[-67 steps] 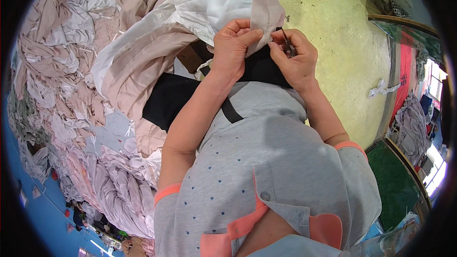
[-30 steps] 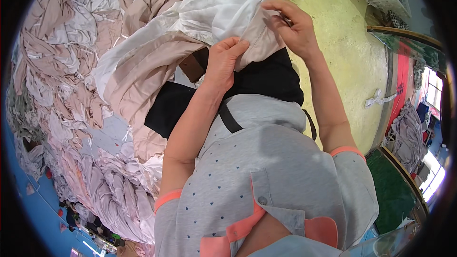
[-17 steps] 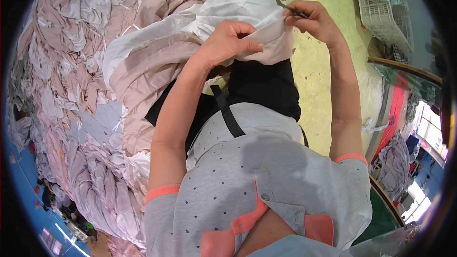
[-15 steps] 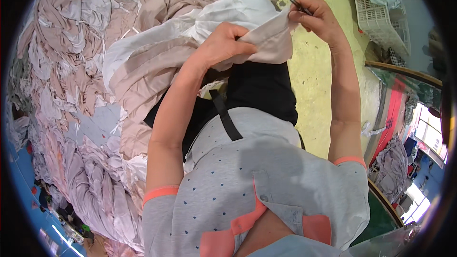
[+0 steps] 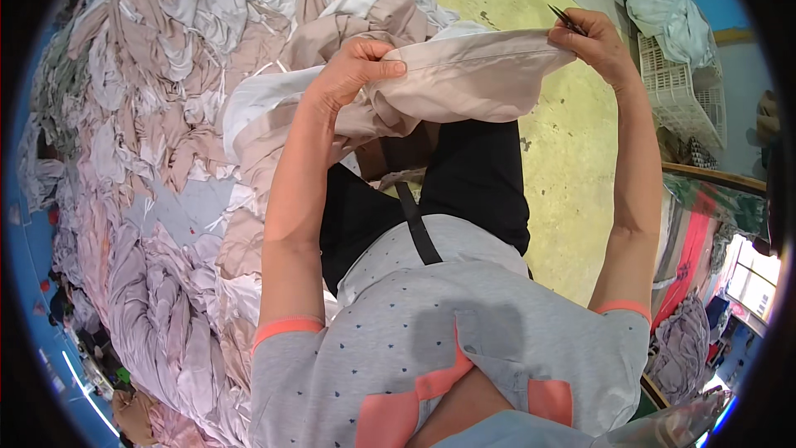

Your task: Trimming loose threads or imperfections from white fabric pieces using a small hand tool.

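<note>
A pale pinkish-beige cloth (image 5: 473, 79) with a seam along its upper edge is stretched between my two hands above my lap. My left hand (image 5: 352, 75) grips it, thumb on top and fingers behind. At its other end my right hand (image 5: 599, 46) pinches the corner. A small dark tool with thin pointed tips, like thread snips or tweezers (image 5: 566, 18), also sticks out of my right hand, tips up and to the left. The rest of the cloth falls in folds to the left, over white cloth (image 5: 249, 112).
Heaped beige and white cloth (image 5: 182, 50) covers the left side, with lilac cloth (image 5: 166, 307) nearer me. A worn yellow surface (image 5: 568, 182) lies to the right. Beyond it stands a white plastic crate (image 5: 672, 87) with pale green cloth (image 5: 663, 8) on top.
My hands have moved apart, the right one outward to the right, the left one leftward. The cloth between them is now pulled out longer and flatter. The white cloth has dropped away behind it.
</note>
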The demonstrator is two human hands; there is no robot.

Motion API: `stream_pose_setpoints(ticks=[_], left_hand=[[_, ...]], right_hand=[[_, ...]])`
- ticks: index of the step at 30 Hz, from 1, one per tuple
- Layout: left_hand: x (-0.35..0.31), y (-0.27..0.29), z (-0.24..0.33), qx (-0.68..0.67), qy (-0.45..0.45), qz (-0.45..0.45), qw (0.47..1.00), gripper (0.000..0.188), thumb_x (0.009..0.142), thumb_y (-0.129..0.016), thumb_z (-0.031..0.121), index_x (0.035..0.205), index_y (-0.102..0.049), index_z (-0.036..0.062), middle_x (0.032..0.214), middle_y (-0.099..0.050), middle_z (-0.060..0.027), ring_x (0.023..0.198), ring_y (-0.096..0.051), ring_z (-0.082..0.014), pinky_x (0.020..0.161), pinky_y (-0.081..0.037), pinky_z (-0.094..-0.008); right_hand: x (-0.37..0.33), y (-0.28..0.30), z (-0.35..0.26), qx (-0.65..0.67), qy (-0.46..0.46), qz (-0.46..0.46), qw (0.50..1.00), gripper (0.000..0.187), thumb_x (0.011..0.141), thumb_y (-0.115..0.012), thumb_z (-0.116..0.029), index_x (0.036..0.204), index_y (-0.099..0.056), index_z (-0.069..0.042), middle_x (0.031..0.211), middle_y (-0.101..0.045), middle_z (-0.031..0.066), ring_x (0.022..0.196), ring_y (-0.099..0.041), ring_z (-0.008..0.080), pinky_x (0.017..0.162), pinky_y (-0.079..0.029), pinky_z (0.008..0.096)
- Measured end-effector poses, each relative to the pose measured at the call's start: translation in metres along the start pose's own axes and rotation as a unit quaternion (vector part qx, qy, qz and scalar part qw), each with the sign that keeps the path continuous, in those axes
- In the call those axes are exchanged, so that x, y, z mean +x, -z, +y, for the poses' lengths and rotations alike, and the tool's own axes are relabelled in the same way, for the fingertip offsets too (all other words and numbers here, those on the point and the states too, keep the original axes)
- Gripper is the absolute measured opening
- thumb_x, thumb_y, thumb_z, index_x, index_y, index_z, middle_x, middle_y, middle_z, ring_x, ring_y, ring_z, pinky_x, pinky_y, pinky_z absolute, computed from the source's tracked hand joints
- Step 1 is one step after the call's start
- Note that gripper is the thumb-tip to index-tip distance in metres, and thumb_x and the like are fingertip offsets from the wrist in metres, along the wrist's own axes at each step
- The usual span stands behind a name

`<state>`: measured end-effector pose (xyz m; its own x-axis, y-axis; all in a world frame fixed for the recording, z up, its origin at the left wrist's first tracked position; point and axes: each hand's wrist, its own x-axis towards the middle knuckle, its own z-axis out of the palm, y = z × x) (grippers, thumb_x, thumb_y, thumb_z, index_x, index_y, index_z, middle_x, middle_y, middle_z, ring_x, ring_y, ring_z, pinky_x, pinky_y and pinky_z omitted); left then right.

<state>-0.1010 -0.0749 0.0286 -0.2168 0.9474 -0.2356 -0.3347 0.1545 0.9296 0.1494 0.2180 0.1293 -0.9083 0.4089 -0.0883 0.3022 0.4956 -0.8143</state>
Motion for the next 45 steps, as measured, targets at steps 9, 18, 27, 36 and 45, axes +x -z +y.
stream_pose_setpoints(ticks=[9, 18, 27, 36, 45], left_hand=[[-0.013, 0.009, 0.009, 0.031, -0.017, 0.031, 0.999, 0.023, 0.082, -0.078, 0.017, 0.098, -0.074, 0.0012, 0.086, -0.069, 0.0014, 0.079, -0.058, -0.0075, 0.074, -0.045, -0.0232], [-0.02, 0.012, 0.011, 0.047, 0.001, 0.065, 0.997, 0.022, 0.082, -0.077, 0.016, 0.097, -0.073, 0.0008, 0.083, -0.068, 0.0019, 0.074, -0.057, -0.0064, 0.068, -0.045, -0.023], [-0.021, 0.009, 0.008, 0.03, 0.018, 0.055, 0.998, 0.017, 0.082, -0.078, 0.015, 0.092, -0.074, 0.0014, 0.077, -0.065, 0.0043, 0.069, -0.054, -0.0055, 0.062, -0.042, -0.0227], [0.014, -0.004, -0.06, 0.448, 0.0, 0.139, 0.883, 0.019, 0.083, -0.071, 0.017, 0.08, -0.065, -0.0005, 0.073, -0.059, -0.0029, 0.064, -0.053, -0.0122, 0.056, -0.041, -0.0273], [0.039, -0.133, -0.06, 0.326, -0.301, 0.23, 0.866, 0.026, 0.073, -0.076, 0.004, 0.097, -0.066, 0.0029, 0.099, -0.062, -0.0122, 0.093, -0.059, -0.0325, 0.085, -0.047, -0.0423]], right_hand=[[0.01, 0.0, -0.01, 0.02, -0.003, -0.04, 0.999, 0.01, 0.089, -0.067, -0.015, 0.084, -0.065, -0.006, 0.069, -0.054, -0.0081, 0.062, -0.044, -0.0002, 0.052, -0.032, 0.0186], [0.009, -0.01, -0.023, -0.017, 0.022, -0.03, 0.999, 0.019, 0.088, -0.068, -0.019, 0.079, -0.064, -0.003, 0.065, -0.047, -0.0062, 0.06, -0.039, 0.0031, 0.052, -0.03, 0.0233], [0.005, -0.012, -0.017, 0.034, -0.007, -0.039, 0.999, 0.022, 0.086, -0.072, -0.023, 0.08, -0.066, -0.002, 0.063, -0.048, -0.005, 0.06, -0.04, 0.0043, 0.053, -0.031, 0.0242], [0.006, -0.065, 0.068, -0.066, -0.023, 0.018, 0.997, 0.024, 0.086, -0.073, -0.018, 0.078, -0.06, 0.0, 0.066, -0.053, -0.0017, 0.062, -0.046, 0.0064, 0.056, -0.039, 0.0258], [-0.008, -0.103, 0.075, -0.065, 0.074, 0.209, 0.973, 0.018, 0.082, -0.075, -0.01, 0.095, -0.066, -0.001, 0.082, -0.062, 0.0017, 0.067, -0.051, 0.0072, 0.06, -0.043, 0.0236]])
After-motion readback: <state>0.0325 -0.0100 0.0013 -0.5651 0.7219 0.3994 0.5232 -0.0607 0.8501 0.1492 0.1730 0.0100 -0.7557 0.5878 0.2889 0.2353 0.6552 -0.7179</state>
